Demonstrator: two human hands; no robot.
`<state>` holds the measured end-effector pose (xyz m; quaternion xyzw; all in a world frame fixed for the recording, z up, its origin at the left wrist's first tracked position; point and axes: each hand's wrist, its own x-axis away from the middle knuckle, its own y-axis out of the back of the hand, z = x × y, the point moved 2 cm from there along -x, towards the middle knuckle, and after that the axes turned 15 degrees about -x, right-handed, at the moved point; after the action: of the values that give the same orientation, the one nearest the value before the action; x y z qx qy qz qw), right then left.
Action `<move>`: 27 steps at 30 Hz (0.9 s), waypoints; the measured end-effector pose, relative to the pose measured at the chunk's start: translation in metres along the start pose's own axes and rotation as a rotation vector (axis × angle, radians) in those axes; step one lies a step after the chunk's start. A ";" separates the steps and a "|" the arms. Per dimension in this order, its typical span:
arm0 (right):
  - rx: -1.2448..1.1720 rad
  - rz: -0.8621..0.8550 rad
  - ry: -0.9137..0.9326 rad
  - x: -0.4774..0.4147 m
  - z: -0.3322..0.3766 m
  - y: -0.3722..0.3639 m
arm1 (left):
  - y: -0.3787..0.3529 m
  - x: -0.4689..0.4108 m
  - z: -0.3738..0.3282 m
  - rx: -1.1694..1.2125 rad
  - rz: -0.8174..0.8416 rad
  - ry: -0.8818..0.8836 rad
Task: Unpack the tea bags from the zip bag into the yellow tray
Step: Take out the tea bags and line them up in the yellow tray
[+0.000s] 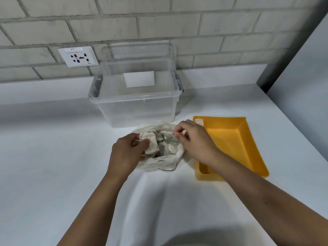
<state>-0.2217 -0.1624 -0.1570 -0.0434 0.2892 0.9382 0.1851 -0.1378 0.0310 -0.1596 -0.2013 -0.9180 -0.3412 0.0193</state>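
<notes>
Countertop space is ample, so the job rests on keeping the zip bag steady, just left of the yellow tray. The left hand grips the bag's left rim and should hold the mouth wide and low. The right hand, apart from it at the right rim, pinches a small pale piece, probably a corner of one of the tea bags. Lifting straight up, one at a time, should keep strings from tangling and paper from tearing. The hop right to the tray is short.

The counter is smooth, matt and white. A clear plastic storage box, rigid and rectangular, stands just beyond the bag. The tray is hard, glossy plastic with sloping walls; one tea bag lies in its far left corner. The zip bag is thin, crinkled film that slumps without support. The tea bags inside are soft, creased paper squares, heaped loosely.
</notes>
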 end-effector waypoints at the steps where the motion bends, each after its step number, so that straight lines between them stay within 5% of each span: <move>1: -0.109 -0.044 -0.082 0.003 -0.004 0.015 | -0.002 0.003 -0.003 0.051 0.033 0.006; 5: -0.433 -0.244 -0.363 0.020 -0.030 0.073 | -0.024 0.008 -0.019 0.170 0.138 0.008; 13: -0.558 -0.040 -0.789 0.036 -0.068 0.062 | -0.059 0.013 -0.043 0.181 0.201 -0.065; 17: -0.600 -0.068 -0.827 0.030 -0.075 0.055 | -0.065 0.011 -0.045 0.181 0.211 -0.077; 27: -0.240 -0.162 -0.683 0.028 -0.084 0.055 | -0.068 0.003 -0.041 0.199 0.228 -0.048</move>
<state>-0.2703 -0.2426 -0.2026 0.2282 0.0941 0.9081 0.3384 -0.1712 -0.0405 -0.1697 -0.3095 -0.9187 -0.2389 0.0558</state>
